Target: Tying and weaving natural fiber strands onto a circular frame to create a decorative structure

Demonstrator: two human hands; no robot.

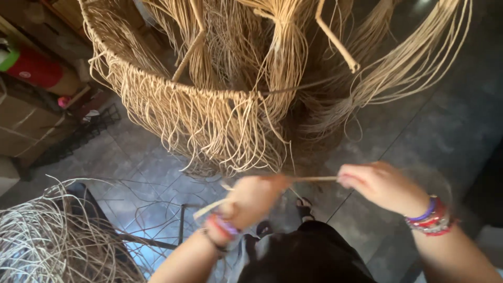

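Your left hand [251,202] and right hand [380,184] each grip tight on one cane strip [314,178]; the woven basket [209,112] hangs at twelve o'clock.

ahead: fringed woven frame [199,105] blocks | left: loose cane pile [47,236] | right: bare tiled floor [445,120] open

Two hands: left hand [251,200], right hand [378,184]. One cane strip [314,178] between them. One woven frame [173,89]. One loose cane heap [47,241].
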